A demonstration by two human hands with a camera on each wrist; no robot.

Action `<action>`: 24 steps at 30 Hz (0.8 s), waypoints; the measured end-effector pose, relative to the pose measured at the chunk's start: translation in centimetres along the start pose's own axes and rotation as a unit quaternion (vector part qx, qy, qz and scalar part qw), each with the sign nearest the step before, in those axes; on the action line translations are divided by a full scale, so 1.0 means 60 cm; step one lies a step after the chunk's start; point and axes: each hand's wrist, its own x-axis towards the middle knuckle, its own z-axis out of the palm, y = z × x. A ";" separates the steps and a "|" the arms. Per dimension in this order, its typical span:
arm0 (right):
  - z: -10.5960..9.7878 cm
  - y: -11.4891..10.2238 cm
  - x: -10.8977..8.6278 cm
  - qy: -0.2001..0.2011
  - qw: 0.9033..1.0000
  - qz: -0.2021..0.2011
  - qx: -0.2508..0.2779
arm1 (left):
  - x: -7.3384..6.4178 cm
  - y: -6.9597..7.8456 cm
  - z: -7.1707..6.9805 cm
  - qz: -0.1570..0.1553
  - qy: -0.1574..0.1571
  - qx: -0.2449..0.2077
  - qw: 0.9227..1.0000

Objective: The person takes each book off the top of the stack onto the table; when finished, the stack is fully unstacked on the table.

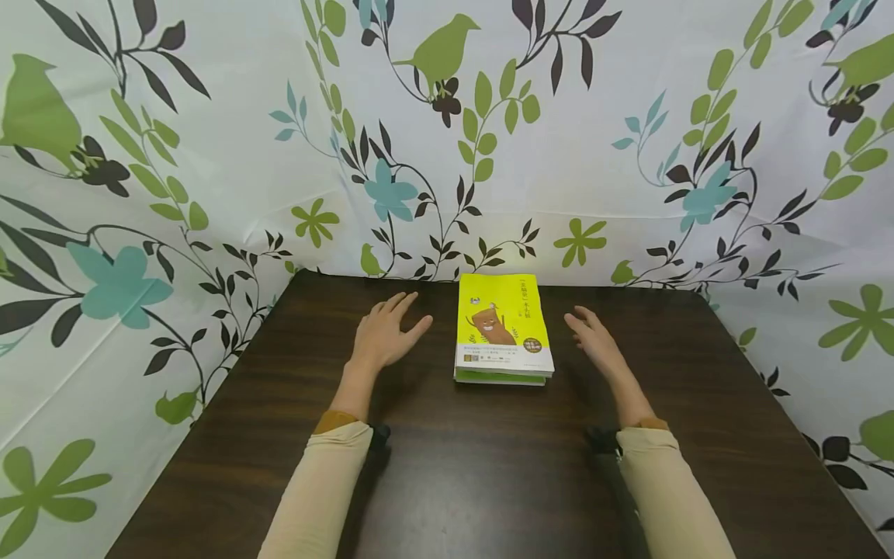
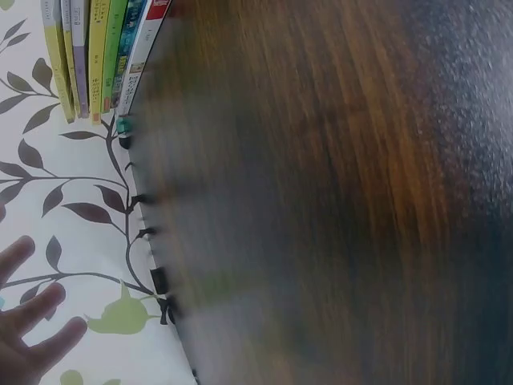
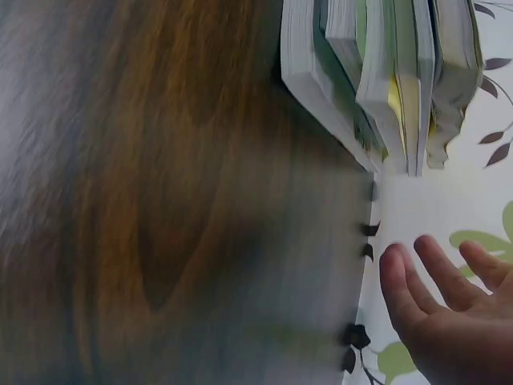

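Near the far edge of a dark table lies a stack of books (image 1: 499,326), the top one with a yellow cover and a brown cartoon figure. To its left my left hand (image 1: 386,332) hovers with spread fingers, apart from the stack. On the other side my right hand (image 1: 594,339) is held with its fingers extended, also not touching the books. The left wrist view shows several coloured spines (image 2: 98,60) in the stack and the left fingertips. From the right wrist, the white page edges (image 3: 385,80) face the right hand (image 3: 449,313).
The dark wooden table (image 1: 454,481) stretches toward me with a sheen on its surface. A white cloth (image 1: 447,155) printed with leaves, flowers and birds hangs behind it and along both sides.
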 end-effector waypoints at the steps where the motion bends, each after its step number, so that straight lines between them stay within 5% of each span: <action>1: 0.003 -0.002 0.004 -0.003 1.000 0.005 0.010 | 0.000 0.000 0.000 0.000 -0.001 -0.002 1.000; 13: 0.049 -0.006 0.031 -0.025 0.998 0.038 0.031 | 0.000 -0.002 0.003 -0.011 -0.008 -0.021 1.000; 24: 0.062 0.001 0.037 -0.046 0.999 0.002 0.026 | 0.006 0.009 0.005 -0.069 -0.082 -0.076 0.991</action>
